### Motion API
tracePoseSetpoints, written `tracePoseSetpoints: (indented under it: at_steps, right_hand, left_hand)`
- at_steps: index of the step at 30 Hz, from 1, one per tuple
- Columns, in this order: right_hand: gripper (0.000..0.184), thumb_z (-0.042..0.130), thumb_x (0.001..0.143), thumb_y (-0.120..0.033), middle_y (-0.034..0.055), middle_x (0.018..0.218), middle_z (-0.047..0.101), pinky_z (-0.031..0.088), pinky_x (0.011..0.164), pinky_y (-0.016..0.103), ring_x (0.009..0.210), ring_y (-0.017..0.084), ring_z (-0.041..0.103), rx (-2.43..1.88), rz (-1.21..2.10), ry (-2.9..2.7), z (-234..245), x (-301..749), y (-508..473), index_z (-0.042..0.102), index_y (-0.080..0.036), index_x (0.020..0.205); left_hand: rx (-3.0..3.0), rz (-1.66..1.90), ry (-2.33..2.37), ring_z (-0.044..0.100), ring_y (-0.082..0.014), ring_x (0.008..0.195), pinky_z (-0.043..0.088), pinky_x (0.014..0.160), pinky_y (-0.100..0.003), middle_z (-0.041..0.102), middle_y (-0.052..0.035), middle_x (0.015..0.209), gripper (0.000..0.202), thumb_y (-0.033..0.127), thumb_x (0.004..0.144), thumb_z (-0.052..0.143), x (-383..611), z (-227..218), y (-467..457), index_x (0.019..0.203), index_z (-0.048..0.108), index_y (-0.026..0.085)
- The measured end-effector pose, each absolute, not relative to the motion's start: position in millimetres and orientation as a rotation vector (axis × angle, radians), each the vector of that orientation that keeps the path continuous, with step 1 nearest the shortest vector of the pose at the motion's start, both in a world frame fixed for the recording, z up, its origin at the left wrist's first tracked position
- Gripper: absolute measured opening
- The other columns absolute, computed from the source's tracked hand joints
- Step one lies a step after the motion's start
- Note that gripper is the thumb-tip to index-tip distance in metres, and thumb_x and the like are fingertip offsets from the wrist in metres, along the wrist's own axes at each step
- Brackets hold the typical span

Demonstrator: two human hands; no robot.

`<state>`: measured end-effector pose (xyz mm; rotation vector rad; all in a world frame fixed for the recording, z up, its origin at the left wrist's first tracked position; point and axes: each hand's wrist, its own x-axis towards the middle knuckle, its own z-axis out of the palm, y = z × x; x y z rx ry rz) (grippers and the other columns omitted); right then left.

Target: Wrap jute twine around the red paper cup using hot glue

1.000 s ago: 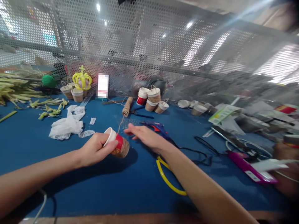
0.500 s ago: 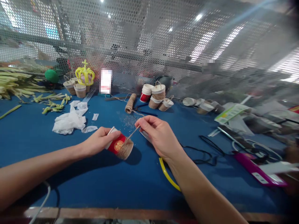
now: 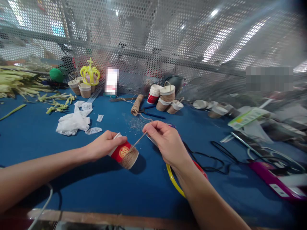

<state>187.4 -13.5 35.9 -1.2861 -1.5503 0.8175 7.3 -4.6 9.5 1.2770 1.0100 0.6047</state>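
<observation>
A red paper cup [image 3: 119,152] with a gold emblem lies tilted in my left hand [image 3: 105,145], its white rim toward my palm. Brown twine is wound around the cup's base end. From there a taut strand of twine [image 3: 139,139] runs up to my right hand [image 3: 165,137], pinched between thumb and forefinger. The strand carries on behind those fingers to a roll of twine [image 3: 137,105] lying farther back. Partly hidden under my right hand and wrist is a tool with yellow [image 3: 174,180] and red handles.
Twine-wrapped cups with handles [image 3: 165,99] stand near the mesh wall, beside stacked cups [image 3: 153,94]. Blue-handled pliers [image 3: 153,114] lie by the roll. Crumpled white paper [image 3: 73,123], a yellow crown [image 3: 90,75] and husks [image 3: 14,83] are left; a purple power strip [image 3: 271,179] and cables are right.
The view has shifted slightly, moving most of the scene to the right. My right hand has drawn a little farther from the cup, and the strand between them is longer.
</observation>
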Motion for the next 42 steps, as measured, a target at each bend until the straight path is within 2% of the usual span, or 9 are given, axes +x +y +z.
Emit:
tracePoseSetpoints:
  at_steps: [13,24,34,42]
  right_hand:
    - [0.022,0.048,0.078,-0.034,0.0003,0.063,0.056,0.037,0.055,0.024,0.055,0.011,0.045,-1.414,0.770,-1.671,30,186,-11,0.055,-0.018,0.065]
    - [0.023,0.047,0.080,-0.034,0.0011,0.064,0.056,0.037,0.060,0.026,0.060,0.013,0.048,-1.446,0.780,-1.760,25,182,-12,0.054,-0.016,0.067]
    - [0.022,0.048,0.079,-0.031,0.0008,0.063,0.055,0.037,0.061,0.026,0.061,0.013,0.049,-1.437,0.821,-1.795,25,180,-14,0.053,-0.016,0.065]
    - [0.024,0.046,0.080,-0.032,0.0001,0.062,0.054,0.036,0.059,0.026,0.059,0.013,0.048,-1.461,0.822,-1.889,24,176,-16,0.050,-0.017,0.062]
  left_hand:
    - [1.333,0.601,0.916,0.035,-0.0063,0.043,0.027,0.045,-0.019,0.045,0.0035,0.049,0.037,0.046,0.070,0.051,7,11,-13,0.055,0.051,0.012]
    - [1.301,0.634,0.815,0.038,-0.0064,0.046,0.031,0.045,-0.017,0.050,0.0022,0.052,0.033,0.042,0.071,0.052,4,11,-18,0.058,0.058,0.012]
    - [1.434,0.685,0.796,0.030,-0.0061,0.043,0.027,0.041,-0.018,0.044,0.0030,0.046,0.032,0.036,0.073,0.051,3,14,-20,0.051,0.056,0.013]
    - [1.524,0.684,0.780,0.027,-0.0063,0.044,0.024,0.041,-0.019,0.039,0.0037,0.047,0.035,0.039,0.074,0.048,0,11,-21,0.050,0.051,0.013]
